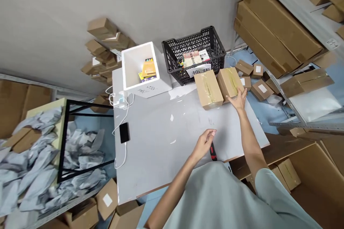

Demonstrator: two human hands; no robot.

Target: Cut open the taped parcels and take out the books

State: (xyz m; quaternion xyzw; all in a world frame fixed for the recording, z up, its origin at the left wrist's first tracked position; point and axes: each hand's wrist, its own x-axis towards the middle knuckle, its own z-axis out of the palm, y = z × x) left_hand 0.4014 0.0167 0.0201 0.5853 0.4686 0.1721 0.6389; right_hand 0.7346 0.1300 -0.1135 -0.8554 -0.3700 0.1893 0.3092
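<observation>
Two taped brown cardboard boxes stand side by side at the right of the grey table (150, 125). My right hand (238, 99) has its fingers spread against the near end of the right box (230, 80). The left box (208, 87) touches its neighbour, and no hand is on it. Over the table near its front edge is my left hand (204, 143), fingers drawn together; whether anything small is between them is hard to make out. A red and black tool (213, 152) lies just beside that hand.
A white foam box (158, 87) and a black crate (172, 48) holding books stand at the table's back. A phone (124, 132) with white cables lies at the left. Shelves with cartons (279, 25) rise at the right; grey parcels (40, 164) fill the left.
</observation>
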